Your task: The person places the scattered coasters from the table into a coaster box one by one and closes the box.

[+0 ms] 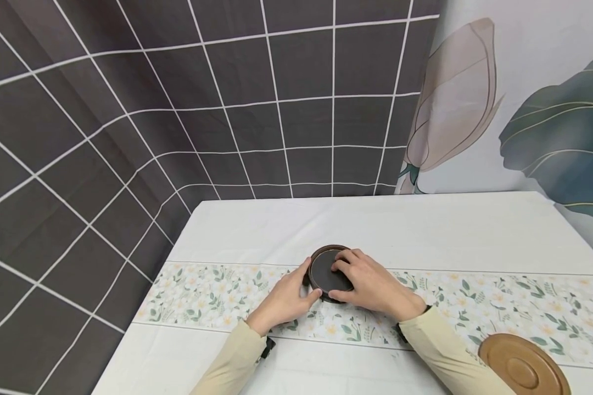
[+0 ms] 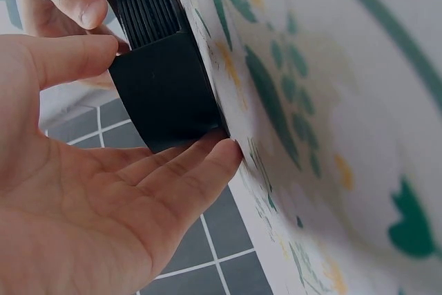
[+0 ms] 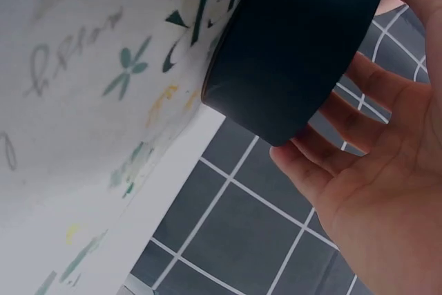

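On the floral band of the tablecloth stands a round coaster holder [image 1: 318, 274], dark-sided with a brown rim and a dark grey disc on top. Through a slot in its side, a stack of thin black coasters [image 2: 146, 10] shows as ridges. My left hand [image 1: 287, 296] holds the holder by its left side, fingers along the wall low by the cloth and thumb at the near edge. From the right, my right hand [image 1: 370, 282] reaches over the top; its curled fingertips rest on the disc, and its thumb lies at the near rim.
A flat brown round piece [image 1: 519, 365] with a raised ring in its middle lies at the table's near right. White cloth with a floral band covers the table [image 1: 425, 225]. A dark curtain [image 1: 296, 82] with white grid lines hangs behind and at the left.
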### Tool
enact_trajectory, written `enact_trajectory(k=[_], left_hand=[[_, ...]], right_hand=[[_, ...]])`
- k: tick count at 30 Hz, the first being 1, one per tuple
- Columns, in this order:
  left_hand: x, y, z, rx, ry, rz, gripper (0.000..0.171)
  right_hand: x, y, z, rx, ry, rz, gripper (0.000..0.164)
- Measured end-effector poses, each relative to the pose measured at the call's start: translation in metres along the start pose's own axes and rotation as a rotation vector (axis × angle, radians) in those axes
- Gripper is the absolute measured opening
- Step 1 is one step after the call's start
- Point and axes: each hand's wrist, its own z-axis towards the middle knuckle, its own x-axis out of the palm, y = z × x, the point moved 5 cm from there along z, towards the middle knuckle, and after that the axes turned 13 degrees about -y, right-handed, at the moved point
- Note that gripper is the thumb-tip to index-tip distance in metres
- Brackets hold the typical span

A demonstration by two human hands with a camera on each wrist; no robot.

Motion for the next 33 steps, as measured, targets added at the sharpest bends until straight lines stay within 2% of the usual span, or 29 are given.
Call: enact_trajectory(k=[11, 19, 25, 33], left_hand=[[0.002, 0.000, 0.001, 0.006, -0.003, 0.005, 0.076], [0.002, 0.002, 0.002, -0.006, -0.002, 0.012, 0.077], [0.002, 0.004, 0.002, -0.003, -0.021, 0.007, 0.079], [0.003, 0.002, 0.001, 0.010, -0.027, 0.001, 0.079]], right_hand=[[-0.014, -0.001, -0.003, 0.006, -0.046, 0.006, 0.044], [-0.034, -0.006, -0.009, 0.039, -0.057, -0.025, 0.046], [-0.055, -0.016, -0.024, 0.035, -0.085, -0.062, 0.043], [-0.076, -0.026, -0.054, 0.064, -0.105, -0.094, 0.045]])
